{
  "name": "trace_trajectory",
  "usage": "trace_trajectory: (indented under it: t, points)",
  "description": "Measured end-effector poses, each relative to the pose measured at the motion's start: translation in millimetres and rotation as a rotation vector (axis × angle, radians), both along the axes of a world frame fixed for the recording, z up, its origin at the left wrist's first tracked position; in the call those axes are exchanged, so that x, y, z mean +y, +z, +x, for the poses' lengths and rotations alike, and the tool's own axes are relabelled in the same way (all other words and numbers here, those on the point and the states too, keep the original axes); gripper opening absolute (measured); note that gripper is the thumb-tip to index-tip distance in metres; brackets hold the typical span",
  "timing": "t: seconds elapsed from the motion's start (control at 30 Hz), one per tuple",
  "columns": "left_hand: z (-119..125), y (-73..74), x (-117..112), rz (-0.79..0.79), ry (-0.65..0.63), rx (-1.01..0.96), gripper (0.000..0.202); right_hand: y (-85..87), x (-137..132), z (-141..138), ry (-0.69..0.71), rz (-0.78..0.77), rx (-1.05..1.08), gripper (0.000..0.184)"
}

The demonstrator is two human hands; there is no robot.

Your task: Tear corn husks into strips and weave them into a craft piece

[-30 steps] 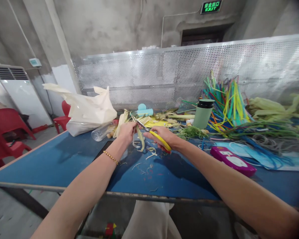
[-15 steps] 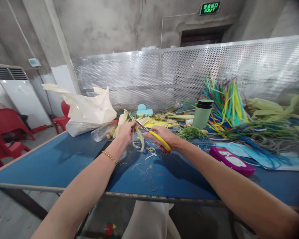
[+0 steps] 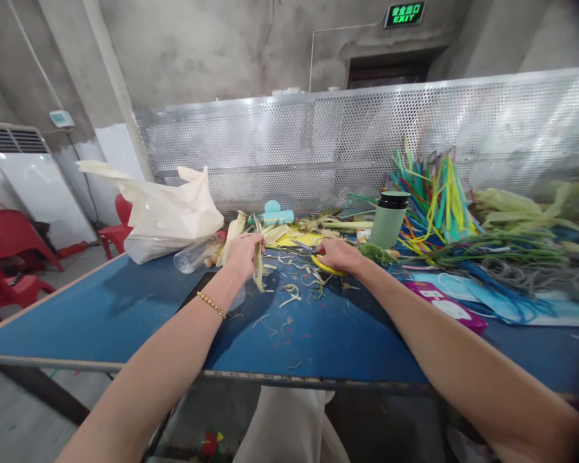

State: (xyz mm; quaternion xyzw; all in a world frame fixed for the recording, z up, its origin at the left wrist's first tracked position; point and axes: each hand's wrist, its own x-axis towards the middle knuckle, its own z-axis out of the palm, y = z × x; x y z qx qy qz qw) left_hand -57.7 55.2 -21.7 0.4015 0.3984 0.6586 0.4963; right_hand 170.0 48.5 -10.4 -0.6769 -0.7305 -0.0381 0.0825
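Note:
My left hand (image 3: 242,255) is closed around pale corn husk strips (image 3: 259,270), whose ends hang down below the fingers. To the right, my right hand (image 3: 338,253) grips yellow-handled scissors (image 3: 329,266) low over the table, the blades pointing away to the left. Between the hands lie small trimmed scraps (image 3: 291,294) and bits of thread. Behind my left hand is more dry husk (image 3: 235,233). A yellow sheet (image 3: 299,239) with husk pieces on it lies beyond the hands.
A white plastic bag (image 3: 171,215) and a clear bottle (image 3: 188,258) stand left on the blue table (image 3: 125,315). At right are a green tumbler (image 3: 390,222), colourful strips (image 3: 446,199), green cords (image 3: 492,247), a purple box (image 3: 444,308) and blue masks (image 3: 506,299).
My right hand has moved the scissors away from the husk, to the right and down toward the table. My left hand stays in place with the husk.

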Motion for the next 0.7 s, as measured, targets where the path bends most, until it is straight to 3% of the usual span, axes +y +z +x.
trace_trajectory:
  t: [0.17,0.33,0.53,0.7]
  points:
    - [4.3,1.0,-5.4,0.008,-0.029,0.038,0.007,-9.9,7.7,-2.6,0.028,0.069,0.05,0.042]
    - [6.1,0.6,-7.5,0.038,-0.08,0.075,0.01,-17.6,17.8,-2.7,0.084,0.018,0.017,0.044]
    - [8.1,-0.5,-9.2,0.022,-0.088,0.114,0.012,-12.2,25.8,13.4,-0.012,-0.024,-0.007,0.03]
    - [7.4,0.8,-10.1,0.053,-0.083,0.111,0.011,-4.3,22.2,29.9,-0.137,0.001,-0.051,0.04]
